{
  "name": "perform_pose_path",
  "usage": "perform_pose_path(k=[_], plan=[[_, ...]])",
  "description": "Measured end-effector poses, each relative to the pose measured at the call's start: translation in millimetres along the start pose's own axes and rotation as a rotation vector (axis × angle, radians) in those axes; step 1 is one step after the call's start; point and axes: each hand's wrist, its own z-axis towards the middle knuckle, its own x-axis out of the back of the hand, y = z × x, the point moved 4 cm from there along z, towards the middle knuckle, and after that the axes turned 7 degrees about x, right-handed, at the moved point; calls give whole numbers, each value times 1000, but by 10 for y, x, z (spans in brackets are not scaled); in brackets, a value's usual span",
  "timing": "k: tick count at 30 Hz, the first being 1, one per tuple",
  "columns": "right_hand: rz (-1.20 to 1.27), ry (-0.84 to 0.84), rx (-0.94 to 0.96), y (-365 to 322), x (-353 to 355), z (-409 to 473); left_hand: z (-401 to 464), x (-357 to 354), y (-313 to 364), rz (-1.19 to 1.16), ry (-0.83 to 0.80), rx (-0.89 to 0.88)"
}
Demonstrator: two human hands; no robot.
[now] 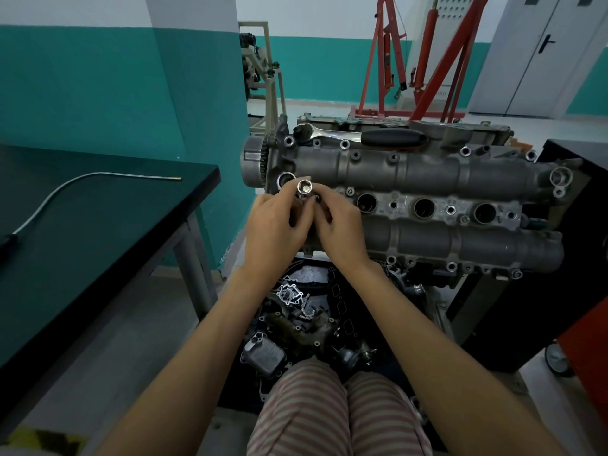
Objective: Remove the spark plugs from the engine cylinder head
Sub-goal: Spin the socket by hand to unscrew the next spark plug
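The grey cylinder head (427,172) lies across a stand in front of me, with three open spark plug wells (424,208) showing in a row. My left hand (274,232) and my right hand (342,230) meet over the leftmost well and both pinch a shiny metal socket (304,186), its open end facing up toward me. The lower part of the socket and the well under it are hidden by my fingers. A ratchet wrench (362,135) with a black handle rests on the far edge of the head.
A black table (98,232) stands on the left with a thin grey tube (98,175) on it. Loose engine parts (296,317) lie in a tray below the head. A red engine hoist (427,54) stands behind. A black cabinet (559,258) is at right.
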Motion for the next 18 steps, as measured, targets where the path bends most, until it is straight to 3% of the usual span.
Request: perform_pose_path(k=[6, 14, 18], plan=[[-18, 10, -117, 59, -15, -14, 6, -31, -51, -33, 11, 107], [-3, 14, -10, 16, -2, -4, 4, 3, -14, -24, -13, 11], [-5, 8, -6, 11, -2, 4, 13, -16, -39, -35, 16, 80]])
